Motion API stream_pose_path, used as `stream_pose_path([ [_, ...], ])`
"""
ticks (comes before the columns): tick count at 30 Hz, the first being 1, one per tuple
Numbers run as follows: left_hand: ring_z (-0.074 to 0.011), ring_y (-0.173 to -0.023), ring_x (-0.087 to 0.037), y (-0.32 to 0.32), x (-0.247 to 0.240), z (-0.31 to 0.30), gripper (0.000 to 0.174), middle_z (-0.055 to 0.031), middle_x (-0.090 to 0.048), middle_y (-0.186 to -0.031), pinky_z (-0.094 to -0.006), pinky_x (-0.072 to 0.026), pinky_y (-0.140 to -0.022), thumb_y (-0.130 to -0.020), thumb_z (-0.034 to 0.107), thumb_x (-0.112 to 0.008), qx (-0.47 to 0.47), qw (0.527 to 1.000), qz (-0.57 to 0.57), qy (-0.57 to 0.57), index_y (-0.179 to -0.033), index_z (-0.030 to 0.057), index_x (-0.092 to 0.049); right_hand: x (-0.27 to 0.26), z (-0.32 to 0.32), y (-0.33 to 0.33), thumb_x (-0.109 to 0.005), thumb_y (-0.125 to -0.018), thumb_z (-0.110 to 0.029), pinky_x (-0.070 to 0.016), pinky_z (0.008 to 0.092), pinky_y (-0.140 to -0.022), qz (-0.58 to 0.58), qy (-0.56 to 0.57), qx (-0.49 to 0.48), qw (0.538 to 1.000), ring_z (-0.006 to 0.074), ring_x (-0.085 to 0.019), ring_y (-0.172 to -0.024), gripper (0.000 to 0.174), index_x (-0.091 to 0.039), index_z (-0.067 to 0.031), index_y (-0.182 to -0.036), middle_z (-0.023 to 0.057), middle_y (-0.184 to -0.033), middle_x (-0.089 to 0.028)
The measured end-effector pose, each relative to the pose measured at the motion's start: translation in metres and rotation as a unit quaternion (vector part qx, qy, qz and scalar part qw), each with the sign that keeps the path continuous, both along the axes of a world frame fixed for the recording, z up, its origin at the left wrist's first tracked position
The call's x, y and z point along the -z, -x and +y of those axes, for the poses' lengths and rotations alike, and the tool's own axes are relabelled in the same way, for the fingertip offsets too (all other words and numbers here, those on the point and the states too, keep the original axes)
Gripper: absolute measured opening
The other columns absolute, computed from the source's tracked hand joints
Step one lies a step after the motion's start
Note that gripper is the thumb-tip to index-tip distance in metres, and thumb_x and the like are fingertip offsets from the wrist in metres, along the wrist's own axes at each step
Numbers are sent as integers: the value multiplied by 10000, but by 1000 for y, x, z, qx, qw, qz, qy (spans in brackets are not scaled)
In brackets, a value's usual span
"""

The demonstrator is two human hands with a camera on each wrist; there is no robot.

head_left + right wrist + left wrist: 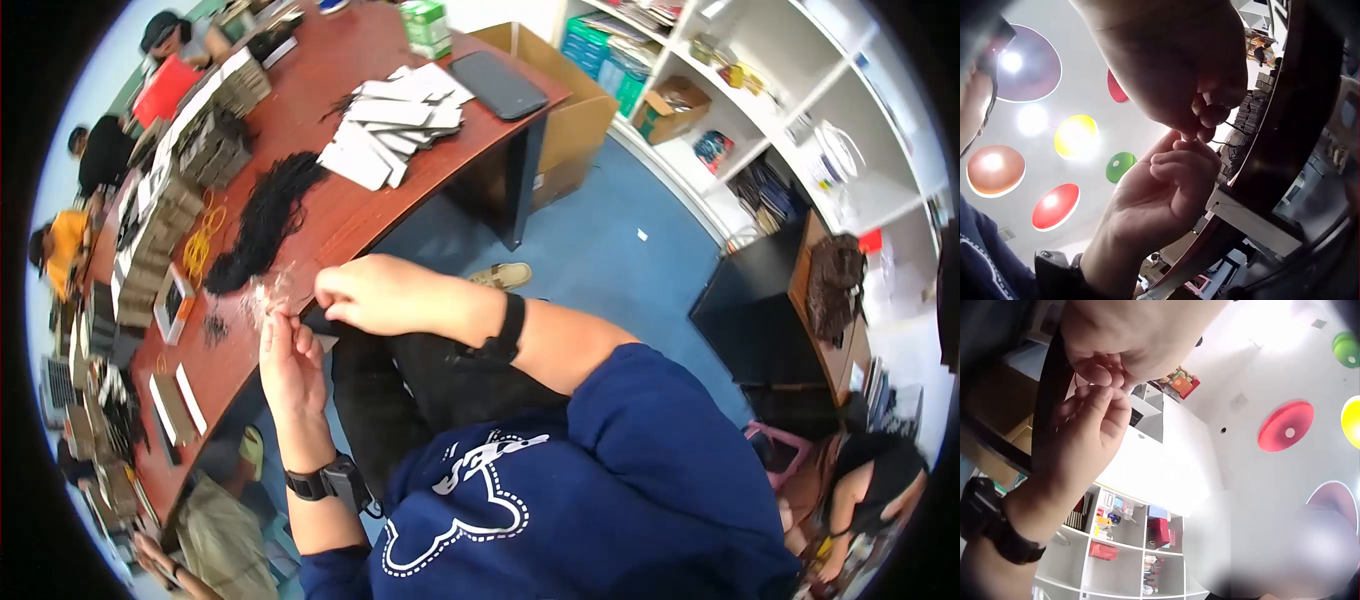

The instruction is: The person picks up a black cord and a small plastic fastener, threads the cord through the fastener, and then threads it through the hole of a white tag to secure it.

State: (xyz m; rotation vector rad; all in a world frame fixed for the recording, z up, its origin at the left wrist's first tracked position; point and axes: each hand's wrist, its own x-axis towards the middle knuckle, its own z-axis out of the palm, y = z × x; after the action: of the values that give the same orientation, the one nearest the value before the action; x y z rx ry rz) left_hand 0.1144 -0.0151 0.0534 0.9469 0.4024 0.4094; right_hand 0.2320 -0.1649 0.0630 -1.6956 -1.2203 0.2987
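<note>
1. Blue floor [610, 220] spreads across the right of a busy workroom, backed by white shelves [822, 98] at far right.
2. Red-brown table [330, 55] fills the left; a person in orange [72, 240] is seen beyond its far side.
3. Cardboard box [580, 130], open-topped, stands on the floor at the table's far right end.
4. Worker's blue top [640, 470] takes up the near foreground.
5. Black bundle [262, 230] lies across the table just beyond the hands, its right end beside a heap of white cards [390, 125]. Black slab [498, 85] lies right of the cards.
6. Right hand [385, 295] and left hand [293, 375] meet fingertip to fingertip at the table's near edge. Right fingers are bunched together, pinching a thin cord; left thumb and fingertips close on it too.
7. Yellow loops [203, 240] lie left of the bundle, with clear strands [268, 290] near the left fingertips.
8. Dark cord [1235, 128], smallest of all, pokes out from between the joined fingertips; its held part is hidden.
</note>
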Motion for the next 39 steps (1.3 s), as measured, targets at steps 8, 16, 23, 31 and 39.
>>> stream_pose_path([
  [8, -76, -658, -459, 39, -5, 31, 225, -13, -561, -906, -217, -382, -566, -954, 205, -467, -52, 996, -64, -33, -1029, 19, -569, 22, -33, -2, -608, -860, -145, -434, 214, -597, 250, 62, -24, 966, 45, -508, -642, 137, -635, -11, -860, -3, -705, -586],
  [16, -64, -654, -443, 71, 10, 44, 218, 0, -564, -952, -189, -373, -564, -946, 198, -488, -37, 998, -41, -40, -1076, 40, -564, 27, -44, -6, -550, -877, -183, -419, 224, -526, 548, -126, -66, 824, 81, -500, -574, 190, -598, -32, -771, 33, -774, -590],
  [23, -44, -611, -428, 93, 20, 56, 203, -4, -574, -910, -168, -364, -539, -922, 198, -540, -119, 990, -42, 58, -1043, 39, -575, 27, -12, 19, -546, -847, -184, -341, 236, -483, 724, -300, -211, 584, 121, -427, -534, 198, -499, -94, -677, 53, -706, -519],
  [31, -66, -651, -465, 110, 19, 59, 207, 1, -577, -894, -207, -390, -579, -907, 205, -556, -152, 987, -48, 29, -1026, 38, -578, 35, -29, 5, -461, -931, -231, -313, 229, -473, 721, -283, -127, 619, 102, -364, -521, 244, -501, -62, -759, 45, -737, -463],
  [39, -63, -637, -482, 108, 14, 56, 167, 2, -595, -857, -209, -400, -577, -879, 151, -588, -157, 985, 39, -65, -994, 35, -619, 32, -28, 9, -486, -911, -226, -333, 222, -465, 654, -210, -80, 723, 111, -412, -532, 247, -531, -40, -754, 63, -751, -530],
])
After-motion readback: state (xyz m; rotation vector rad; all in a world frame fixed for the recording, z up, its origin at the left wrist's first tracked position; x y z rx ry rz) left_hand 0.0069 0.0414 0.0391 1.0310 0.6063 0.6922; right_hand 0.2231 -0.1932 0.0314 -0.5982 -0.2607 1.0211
